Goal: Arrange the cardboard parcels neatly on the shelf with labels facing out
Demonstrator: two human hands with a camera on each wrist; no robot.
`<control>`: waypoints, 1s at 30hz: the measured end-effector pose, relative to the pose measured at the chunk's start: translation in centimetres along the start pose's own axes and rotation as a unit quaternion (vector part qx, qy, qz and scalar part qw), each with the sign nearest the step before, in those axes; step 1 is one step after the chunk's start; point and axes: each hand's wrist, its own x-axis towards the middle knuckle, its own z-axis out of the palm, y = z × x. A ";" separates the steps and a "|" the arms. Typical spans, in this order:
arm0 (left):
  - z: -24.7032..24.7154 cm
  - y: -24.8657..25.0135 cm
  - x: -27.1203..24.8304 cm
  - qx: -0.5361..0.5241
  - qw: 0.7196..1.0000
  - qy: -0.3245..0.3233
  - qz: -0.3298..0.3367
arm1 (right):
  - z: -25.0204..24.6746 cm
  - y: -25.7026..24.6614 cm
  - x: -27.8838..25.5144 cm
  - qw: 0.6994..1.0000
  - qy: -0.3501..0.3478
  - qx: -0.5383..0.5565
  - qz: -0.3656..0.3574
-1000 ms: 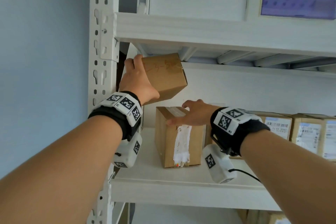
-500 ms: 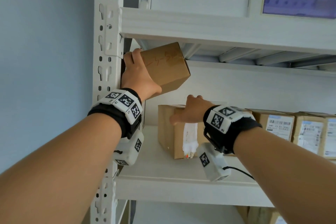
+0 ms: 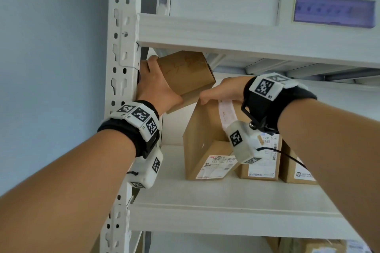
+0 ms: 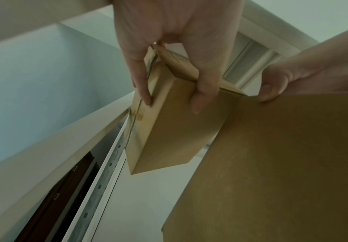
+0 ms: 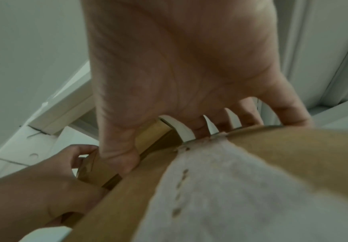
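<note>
My left hand (image 3: pixel 158 86) grips a small plain cardboard parcel (image 3: pixel 185 76) high at the shelf's left end, just under the upper shelf board (image 3: pixel 226 33). In the left wrist view the left hand's thumb and fingers (image 4: pixel 198 101) clamp the small parcel (image 4: pixel 169 131) from opposite sides. My right hand (image 3: pixel 222 92) grips the top edge of a larger parcel (image 3: pixel 203 129) that has a white tape strip (image 5: pixel 210 188) and stands tilted. A parcel with a white label (image 3: pixel 216 164) shows low beside it. Whether the larger parcel touches the shelf is hidden.
Two more labelled parcels (image 3: pixel 259 162) (image 3: pixel 296 168) stand in a row to the right on the white shelf board (image 3: pixel 205 201). The perforated upright post (image 3: pixel 121 47) is close to my left hand. More parcels (image 3: pixel 308 246) lie on the shelf below.
My right hand closed on the taped parcel's top and pulled it up and tilted, baring a labelled parcel. My left hand raised the small parcel closer to the upper board.
</note>
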 end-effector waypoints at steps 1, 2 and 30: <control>0.0 0.0 -0.1 0.000 1.000 -0.004 -0.003 | 0.2 -0.1 0.1 1.000 -0.002 -0.006 -0.001; 0.0 0.1 -0.2 0.001 1.000 -0.007 -0.005 | 0.4 -0.1 0.2 1.000 0.004 -0.012 -0.004; 3.0 -0.6 -0.3 -0.048 0.992 0.018 -0.113 | 0.1 2.4 1.3 0.987 -0.110 -0.104 -0.044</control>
